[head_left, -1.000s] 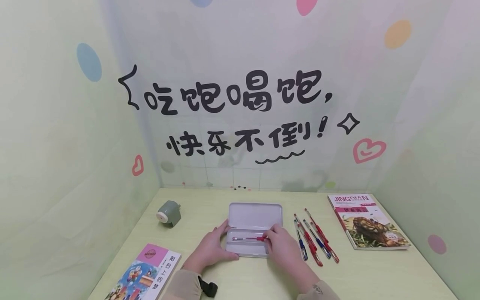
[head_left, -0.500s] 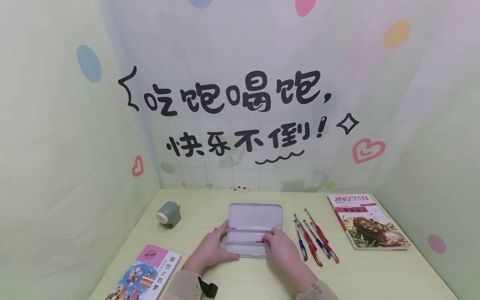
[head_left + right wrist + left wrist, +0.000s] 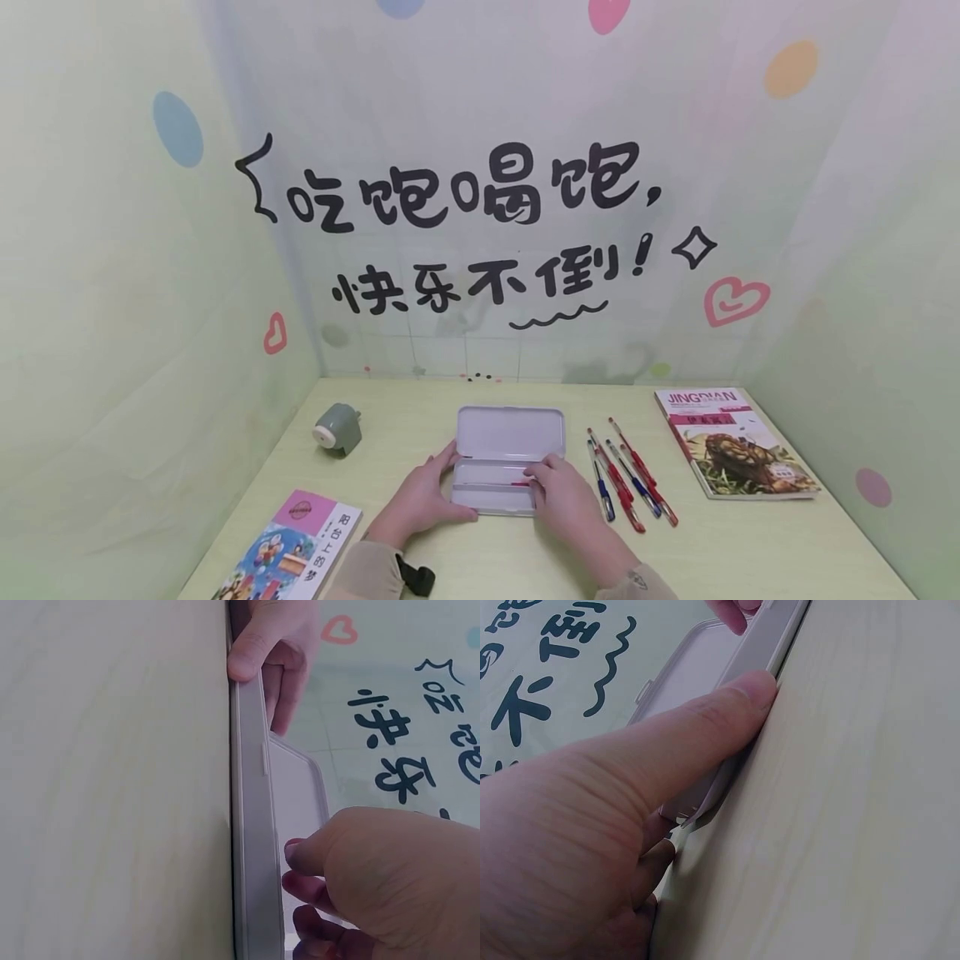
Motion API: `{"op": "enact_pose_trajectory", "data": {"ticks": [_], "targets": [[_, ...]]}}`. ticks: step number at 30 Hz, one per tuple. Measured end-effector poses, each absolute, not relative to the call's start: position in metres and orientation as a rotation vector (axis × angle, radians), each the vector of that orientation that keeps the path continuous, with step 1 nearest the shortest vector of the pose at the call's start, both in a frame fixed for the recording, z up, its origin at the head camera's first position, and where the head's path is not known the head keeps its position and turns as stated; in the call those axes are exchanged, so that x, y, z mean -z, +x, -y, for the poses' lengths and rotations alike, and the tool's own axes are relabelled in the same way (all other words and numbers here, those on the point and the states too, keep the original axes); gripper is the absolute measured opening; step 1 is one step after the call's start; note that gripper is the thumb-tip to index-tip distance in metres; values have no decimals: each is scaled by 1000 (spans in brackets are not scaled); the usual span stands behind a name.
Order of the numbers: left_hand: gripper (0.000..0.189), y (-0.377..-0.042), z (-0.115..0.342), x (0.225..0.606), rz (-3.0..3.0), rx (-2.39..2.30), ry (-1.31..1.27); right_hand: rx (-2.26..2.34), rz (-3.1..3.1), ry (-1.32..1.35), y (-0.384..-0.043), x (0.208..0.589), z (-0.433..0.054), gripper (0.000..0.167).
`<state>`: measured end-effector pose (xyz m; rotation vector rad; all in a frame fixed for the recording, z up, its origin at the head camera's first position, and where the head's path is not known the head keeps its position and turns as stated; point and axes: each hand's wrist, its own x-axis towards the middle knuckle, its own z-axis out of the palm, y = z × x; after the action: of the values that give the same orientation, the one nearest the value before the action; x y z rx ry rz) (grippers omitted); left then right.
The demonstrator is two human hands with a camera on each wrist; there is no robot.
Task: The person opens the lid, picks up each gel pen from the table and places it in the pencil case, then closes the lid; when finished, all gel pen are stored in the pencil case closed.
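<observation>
An open white pencil case [image 3: 510, 433] lies mid-table, its lid tipped back toward the wall. My left hand [image 3: 423, 500] grips its left end, thumb along the front edge and fingers round the side; the left wrist view shows this thumb [image 3: 742, 697] against the case wall. Inside the tray lies a red pen [image 3: 519, 483], only a short piece of it showing. My right hand [image 3: 566, 496] hovers over the tray's right end by that pen. In the right wrist view its loosely bent fingers [image 3: 304, 885] stand slightly apart, with nothing visible between them.
Several red and blue pens [image 3: 630, 475] lie right of the case. A magazine [image 3: 738, 446] is at the far right. A grey-green pencil sharpener [image 3: 339, 427] stands at the left, and a book [image 3: 292, 546] lies near the front left. Fabric walls enclose the table.
The red pen has gone down into the tray, where it was held level above it a second ago. My right fingers have let go and lifted slightly. My left hand stays put.
</observation>
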<state>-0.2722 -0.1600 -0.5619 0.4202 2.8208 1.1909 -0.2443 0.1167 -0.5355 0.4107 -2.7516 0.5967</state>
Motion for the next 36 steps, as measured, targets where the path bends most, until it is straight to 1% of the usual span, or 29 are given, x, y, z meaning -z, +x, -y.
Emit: {"op": "enact_pose_trajectory", "data": {"ticks": [6, 10, 14, 21, 28, 32, 36], "targets": [[139, -273, 159, 564, -2823, -1191, 442, -701, 2743, 295, -244, 527, -137, 20], [139, -273, 159, 564, -2823, -1193, 456, -734, 2728, 172, -249, 527, -162, 26], [139, -274, 158, 564, -2822, -1194, 455, -738, 2693, 69, -250, 527, -190, 28], [139, -274, 159, 563, -2818, -1200, 432, -710, 2743, -138, -251, 531, -234, 41], [141, -274, 161, 564, -2815, -1197, 429, -683, 2784, -300, -251, 537, -252, 45], [141, -274, 161, 564, -2810, -1196, 411, -681, 2835, -339, -252, 537, -256, 47], [140, -274, 161, 563, -2817, -1193, 426, -684, 2879, -351, -253, 539, -260, 45]]}}
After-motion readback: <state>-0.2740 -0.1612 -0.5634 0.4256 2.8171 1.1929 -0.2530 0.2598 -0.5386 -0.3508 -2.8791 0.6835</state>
